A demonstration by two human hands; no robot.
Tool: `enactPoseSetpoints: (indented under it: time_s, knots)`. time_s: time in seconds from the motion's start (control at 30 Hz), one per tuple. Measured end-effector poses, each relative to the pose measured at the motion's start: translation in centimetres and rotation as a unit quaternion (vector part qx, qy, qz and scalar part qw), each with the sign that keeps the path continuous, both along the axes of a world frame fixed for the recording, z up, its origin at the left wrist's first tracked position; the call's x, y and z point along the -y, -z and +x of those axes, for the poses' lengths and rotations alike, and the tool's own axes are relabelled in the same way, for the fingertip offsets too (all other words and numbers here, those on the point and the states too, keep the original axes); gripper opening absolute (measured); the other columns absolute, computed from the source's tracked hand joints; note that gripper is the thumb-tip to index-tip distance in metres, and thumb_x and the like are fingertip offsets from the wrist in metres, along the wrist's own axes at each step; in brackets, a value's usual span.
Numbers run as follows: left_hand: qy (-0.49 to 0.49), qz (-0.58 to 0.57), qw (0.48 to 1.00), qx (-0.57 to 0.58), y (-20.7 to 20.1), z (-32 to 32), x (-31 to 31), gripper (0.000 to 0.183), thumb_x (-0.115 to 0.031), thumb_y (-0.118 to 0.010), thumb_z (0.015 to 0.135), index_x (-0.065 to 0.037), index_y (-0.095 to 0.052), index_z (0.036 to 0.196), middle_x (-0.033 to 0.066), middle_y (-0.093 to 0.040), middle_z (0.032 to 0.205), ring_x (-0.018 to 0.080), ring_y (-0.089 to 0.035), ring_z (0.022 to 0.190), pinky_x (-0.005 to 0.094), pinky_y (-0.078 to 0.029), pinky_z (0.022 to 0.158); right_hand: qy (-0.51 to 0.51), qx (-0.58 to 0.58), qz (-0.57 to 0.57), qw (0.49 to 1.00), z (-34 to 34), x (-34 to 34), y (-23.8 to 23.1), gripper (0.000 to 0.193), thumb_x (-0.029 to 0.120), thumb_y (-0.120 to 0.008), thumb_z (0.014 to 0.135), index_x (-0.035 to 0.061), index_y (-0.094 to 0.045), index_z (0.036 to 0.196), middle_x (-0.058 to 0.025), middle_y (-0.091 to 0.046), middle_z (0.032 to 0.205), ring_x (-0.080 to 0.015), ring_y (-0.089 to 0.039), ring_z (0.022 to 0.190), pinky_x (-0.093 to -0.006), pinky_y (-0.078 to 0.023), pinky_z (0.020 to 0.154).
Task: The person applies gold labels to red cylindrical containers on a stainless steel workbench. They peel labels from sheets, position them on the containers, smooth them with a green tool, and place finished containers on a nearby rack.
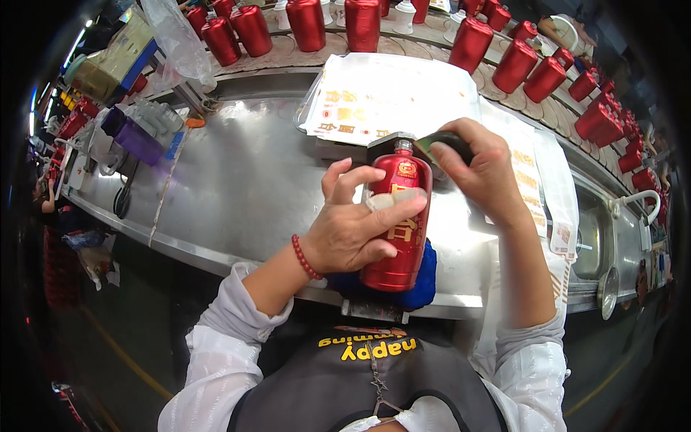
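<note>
— Hands? Left hand (353,230) clamps the red bottle (396,216) lying on a blue cloth (425,277); right hand (482,169) grips a dark pad (443,144) by its neck.

— Progress?

— I judge labelling midway; label sheets (389,93) remain.

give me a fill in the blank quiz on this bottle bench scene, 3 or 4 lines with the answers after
1. The left hand grips a bottle whose colour is ____.
2. The bottle lies on a ____ cloth at the near edge of the steel bench.
3. The bracelet of red beads sits on the ____ wrist.
4. The right hand holds a dark pad near the bottle's ____.

Answers: red; blue; left; neck
</note>
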State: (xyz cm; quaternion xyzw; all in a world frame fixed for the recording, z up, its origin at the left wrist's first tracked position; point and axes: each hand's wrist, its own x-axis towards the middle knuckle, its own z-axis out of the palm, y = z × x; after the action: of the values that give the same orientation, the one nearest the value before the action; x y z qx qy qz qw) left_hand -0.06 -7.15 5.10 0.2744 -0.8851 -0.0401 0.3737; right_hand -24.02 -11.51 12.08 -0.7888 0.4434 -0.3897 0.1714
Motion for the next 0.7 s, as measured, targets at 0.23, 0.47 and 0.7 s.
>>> enactPoseSetpoints:
  time_s: [0.23,0.47,0.7]
  knots:
    - [0.026,0.032,0.999,0.001,-0.5,-0.2,3.8,0.056,-0.06,-0.036,0.103,-0.025,-0.062,0.139,-0.0063,-0.074,0.109,0.0234,-0.044,0.116,0.0507,-0.01,0.116,0.026,0.117,0.121,0.985,-1.4,-1.1,1.3,0.018,0.016,-0.068,0.094,0.0003,-0.061,0.101,-0.0015,-0.064,0.084,-0.0071,-0.058,0.073,-0.0224,-0.048,0.065]
    - [0.028,0.095,0.99,-0.098,-0.5,-1.1,5.3,0.058,-0.053,-0.039,0.105,-0.01,-0.066,0.133,-0.0008,-0.073,0.116,0.0225,-0.042,0.109,0.0357,-0.025,0.11,0.065,0.155,0.161,0.972,-1.3,-1.2,1.7,0.019,0.016,-0.071,0.09,-0.0002,-0.063,0.097,-0.005,-0.065,0.079,-0.0095,-0.059,0.073,-0.0253,-0.05,0.066]
    - [-0.103,0.155,0.967,-0.176,0.7,-1.3,2.9,0.061,-0.05,-0.043,0.105,-0.002,-0.055,0.141,0.0188,-0.059,0.128,0.0309,-0.047,0.119,0.0424,-0.032,0.107,0.033,0.178,0.151,0.972,-0.1,-1.2,2.3,0.018,0.015,-0.07,0.089,-0.0008,-0.063,0.095,-0.0055,-0.065,0.078,-0.0096,-0.058,0.072,-0.0256,-0.049,0.065]
